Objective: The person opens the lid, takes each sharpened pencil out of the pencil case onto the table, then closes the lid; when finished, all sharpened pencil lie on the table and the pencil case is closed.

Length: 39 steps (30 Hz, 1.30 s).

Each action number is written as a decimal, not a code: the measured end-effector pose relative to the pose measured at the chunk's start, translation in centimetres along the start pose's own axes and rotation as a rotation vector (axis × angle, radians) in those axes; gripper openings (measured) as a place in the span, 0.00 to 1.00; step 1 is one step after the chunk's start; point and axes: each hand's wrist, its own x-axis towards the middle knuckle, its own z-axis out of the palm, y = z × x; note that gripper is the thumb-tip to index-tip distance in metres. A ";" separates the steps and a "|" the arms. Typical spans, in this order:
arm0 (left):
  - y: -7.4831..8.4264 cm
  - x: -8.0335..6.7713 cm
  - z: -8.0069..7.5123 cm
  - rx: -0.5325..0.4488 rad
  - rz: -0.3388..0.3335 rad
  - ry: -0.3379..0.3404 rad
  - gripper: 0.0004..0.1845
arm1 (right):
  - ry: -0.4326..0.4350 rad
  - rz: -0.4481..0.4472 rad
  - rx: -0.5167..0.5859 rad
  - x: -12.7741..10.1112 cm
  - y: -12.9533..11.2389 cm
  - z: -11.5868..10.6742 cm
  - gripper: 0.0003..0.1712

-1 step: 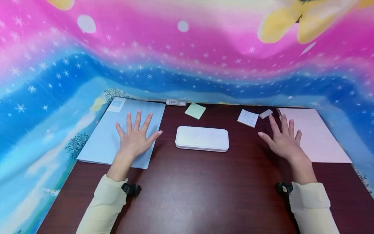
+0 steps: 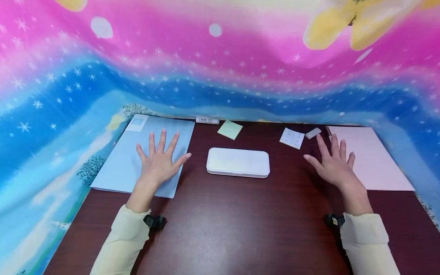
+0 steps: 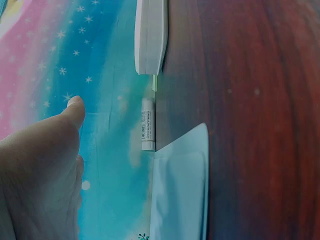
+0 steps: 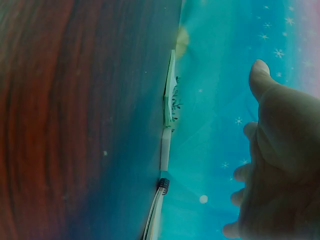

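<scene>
My left hand (image 2: 160, 160) lies flat with fingers spread on a light blue folder (image 2: 134, 168) at the table's left. My right hand (image 2: 332, 162) hovers or rests with straight spread fingers at the left edge of a pink spiral notebook (image 2: 371, 160). A white rectangular case (image 2: 238, 162) lies between the hands, touched by neither. The left wrist view shows my left hand (image 3: 42, 170), the case's end (image 3: 150, 37) and a white glue stick (image 3: 148, 124). In the right wrist view my right hand (image 4: 275, 165) is above the table with nothing in it.
Along the far edge of the dark wood table (image 2: 233, 225) lie a glue stick (image 2: 207, 120), a green sticky-note pad (image 2: 230, 130), a white printed card (image 2: 291, 138) and a small white eraser (image 2: 313, 133). A colourful starry cloth (image 2: 220, 65) hangs behind and at both sides.
</scene>
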 end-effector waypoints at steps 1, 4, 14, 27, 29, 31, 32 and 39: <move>0.0 0.0 0.0 -0.001 0.000 -0.001 0.48 | 0.001 -0.001 0.002 0.0 0.0 0.0 0.54; 0.0 0.1 -0.1 0.001 -0.001 0.000 0.48 | -0.001 -0.004 0.005 0.1 -0.1 0.1 0.54; -0.2 0.1 -0.4 -0.008 0.005 -0.006 0.48 | -0.008 -0.017 -0.007 0.0 -0.1 -0.2 0.54; 0.6 0.2 -0.2 0.036 0.029 -0.035 0.53 | -0.012 -0.099 -0.052 0.3 -3.2 -0.5 0.53; 1.0 0.2 -0.1 0.043 0.040 -0.049 0.55 | -0.017 -0.125 -0.071 0.4 -4.1 -0.4 0.53; 1.4 0.3 0.0 0.054 0.058 -0.065 0.59 | -0.031 -0.156 -0.087 0.5 -4.9 -0.2 0.53; 1.7 0.4 0.0 0.061 0.070 -0.070 0.60 | -0.041 -0.175 -0.092 0.6 -5.4 -0.1 0.53; 3.7 1.2 0.4 0.074 0.164 -0.100 0.68 | -0.089 -0.376 -0.126 1.4 -8.7 1.8 0.55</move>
